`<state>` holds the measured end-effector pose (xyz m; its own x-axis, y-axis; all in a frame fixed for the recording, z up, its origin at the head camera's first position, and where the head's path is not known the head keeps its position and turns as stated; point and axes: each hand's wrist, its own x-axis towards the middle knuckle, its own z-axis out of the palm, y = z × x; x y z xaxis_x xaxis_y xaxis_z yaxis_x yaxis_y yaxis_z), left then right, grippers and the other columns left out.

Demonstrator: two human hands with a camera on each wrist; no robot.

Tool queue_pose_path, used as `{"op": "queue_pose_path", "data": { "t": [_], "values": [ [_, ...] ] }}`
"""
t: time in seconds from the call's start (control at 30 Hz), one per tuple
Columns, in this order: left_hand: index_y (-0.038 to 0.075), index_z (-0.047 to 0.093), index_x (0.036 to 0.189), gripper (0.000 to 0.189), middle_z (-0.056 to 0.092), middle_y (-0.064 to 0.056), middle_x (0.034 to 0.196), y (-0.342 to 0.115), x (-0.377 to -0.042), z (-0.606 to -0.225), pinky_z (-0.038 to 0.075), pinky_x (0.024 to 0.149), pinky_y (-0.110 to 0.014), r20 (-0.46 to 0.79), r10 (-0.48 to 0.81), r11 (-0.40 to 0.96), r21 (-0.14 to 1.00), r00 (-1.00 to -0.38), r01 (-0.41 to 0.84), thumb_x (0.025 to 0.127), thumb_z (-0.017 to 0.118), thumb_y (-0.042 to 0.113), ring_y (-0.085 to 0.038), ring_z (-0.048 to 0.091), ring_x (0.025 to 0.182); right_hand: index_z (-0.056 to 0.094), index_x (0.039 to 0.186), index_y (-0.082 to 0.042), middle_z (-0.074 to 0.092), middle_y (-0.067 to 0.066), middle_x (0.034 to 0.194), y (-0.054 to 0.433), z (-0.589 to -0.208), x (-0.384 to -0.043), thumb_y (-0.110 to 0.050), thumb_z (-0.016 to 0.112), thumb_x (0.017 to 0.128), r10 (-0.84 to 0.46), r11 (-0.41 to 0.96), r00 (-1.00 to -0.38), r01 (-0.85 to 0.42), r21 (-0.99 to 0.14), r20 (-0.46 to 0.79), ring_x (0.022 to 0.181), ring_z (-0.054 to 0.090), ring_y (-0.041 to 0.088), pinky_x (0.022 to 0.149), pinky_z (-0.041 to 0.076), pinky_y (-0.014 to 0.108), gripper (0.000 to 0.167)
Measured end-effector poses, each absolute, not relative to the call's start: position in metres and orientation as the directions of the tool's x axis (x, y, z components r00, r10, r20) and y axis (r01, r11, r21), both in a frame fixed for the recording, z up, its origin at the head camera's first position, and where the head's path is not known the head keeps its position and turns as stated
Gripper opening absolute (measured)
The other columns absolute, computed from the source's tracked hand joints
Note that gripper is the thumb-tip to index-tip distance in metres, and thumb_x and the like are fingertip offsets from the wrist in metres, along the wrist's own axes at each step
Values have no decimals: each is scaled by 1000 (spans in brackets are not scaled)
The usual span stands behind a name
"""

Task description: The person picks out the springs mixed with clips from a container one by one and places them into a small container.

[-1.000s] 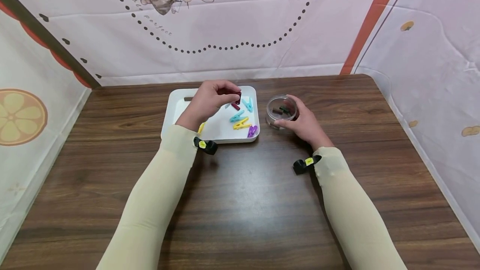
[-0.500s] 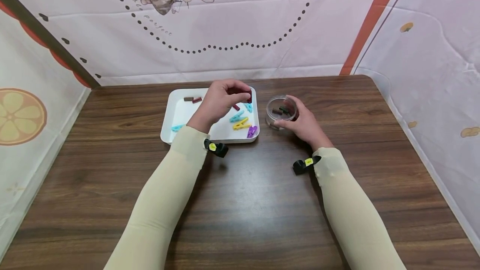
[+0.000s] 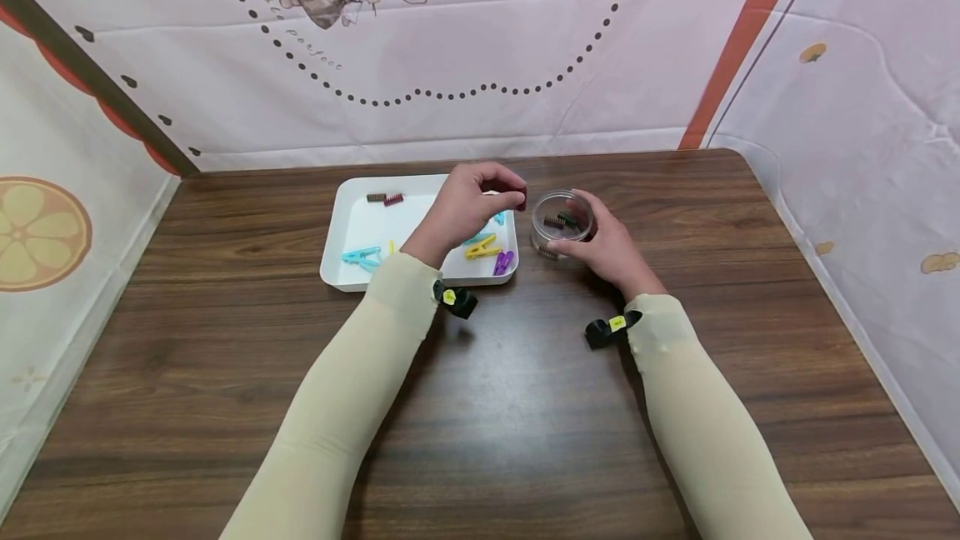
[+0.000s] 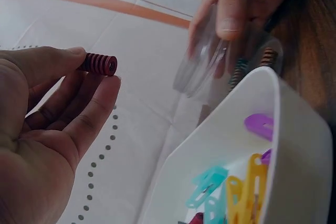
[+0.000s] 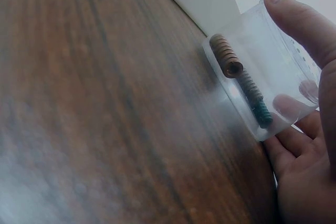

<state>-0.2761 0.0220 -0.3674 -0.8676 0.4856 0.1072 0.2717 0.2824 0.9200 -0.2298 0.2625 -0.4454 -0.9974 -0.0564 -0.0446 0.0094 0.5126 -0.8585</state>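
Note:
My left hand (image 3: 468, 207) pinches a dark red coil spring (image 4: 101, 64) between thumb and fingers, above the right rim of the white tray, close to the jar. Around the clear round jar (image 3: 546, 238) curl the thumb and fingers of my right hand (image 3: 611, 248), steadying it on the table. Inside the jar, the right wrist view shows a brown spring (image 5: 226, 56) and a green spring (image 5: 260, 109) lying at the bottom. In the white tray (image 3: 337, 227), a brown spring (image 3: 376, 197) and a red spring (image 3: 393, 200) lie at the back left.
The tray also bears clothespins: a light blue one (image 3: 362, 256) at front left, a yellow one (image 3: 482, 248) and a purple one (image 3: 503, 262) at front right. My left forearm crosses its front edge. A printed cloth (image 3: 480, 40) hangs behind the wooden table (image 3: 525, 407).
My left hand has carried the red spring rightward across the tray towards the jar, uncovering the springs and light blue clothespin on the left. The right hand and the jar stay in place.

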Motion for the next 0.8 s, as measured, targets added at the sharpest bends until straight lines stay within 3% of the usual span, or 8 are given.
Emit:
{"op": "queue_pose_path", "data": {
  "t": [0.27, 0.6, 0.8],
  "values": [
    [12, 72, 98, 10, 70, 3, 96, 41, -274, -380, 54, 85, -27, 126, 513, 360, 866, -849, 346, 89, 70, 17, -9, 65, 93, 27, 150, -25, 43, 3, 151, 263, -448, -231, -42, 80, 76, -66, 499, -997, -10, -867, -26, 139, 39, 19, 114, 32, 44, 93],
    [14, 71, 100, 10, 68, 3, 100, 54, -271, -384, 52, 86, -23, 129, 550, 427, 806, -825, 410, 91, 68, 17, -9, 64, 94, 25, 151, -28, 42, 0, 152, 264, -446, -230, -54, 78, 73, -76, 508, -996, -4, -861, -40, 141, 37, 17, 114, 33, 44, 98],
    [17, 70, 99, 8, 67, 5, 100, 57, -271, -385, 52, 85, -23, 113, 550, 461, 785, -827, 414, 92, 67, 19, -8, 63, 96, 26, 151, -27, 42, 1, 152, 263, -445, -230, -49, 79, 75, -76, 494, -996, -1, -870, -42, 141, 37, 17, 115, 31, 44, 94]
  ]
}}
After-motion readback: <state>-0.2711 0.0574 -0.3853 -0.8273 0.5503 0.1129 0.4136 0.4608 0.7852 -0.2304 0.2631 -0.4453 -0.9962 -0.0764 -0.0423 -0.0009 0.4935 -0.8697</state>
